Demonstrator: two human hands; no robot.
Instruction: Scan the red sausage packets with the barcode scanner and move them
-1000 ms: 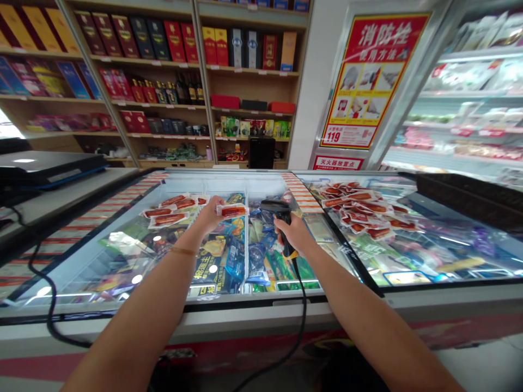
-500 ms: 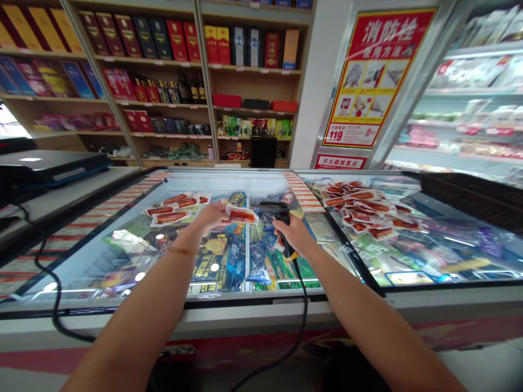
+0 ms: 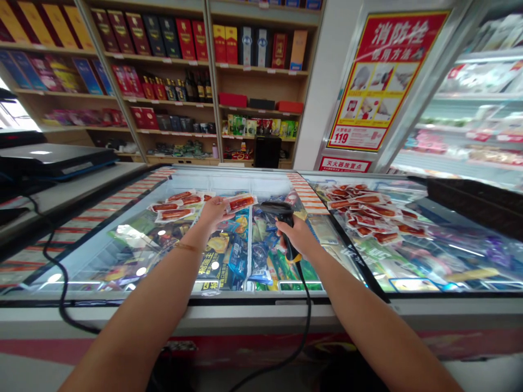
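Observation:
Between the fingers of my left hand is a clear-wrapped sausage pack, held by its left end above the freezer's glass lid. My right hand is wrapped round the grip of a black barcode scanner, whose head points left, close to the pack's right end. A cable runs down from the scanner's handle. Just left of my left hand, several similar sausage packs lie on the glass. A larger heap of sausage packs rests on the lid to the right.
Under the glass of the chest freezer are bagged frozen goods. A dark flat device stands on the left counter, with a black cable trailing over the freezer's edge. Shelves of boxes and bottles rise behind. A long dark object lies at right.
The sausage pack in my left hand has turned so that its right end is higher, and it sits slightly further up. My right hand keeps the scanner beside it. The view has shifted slightly.

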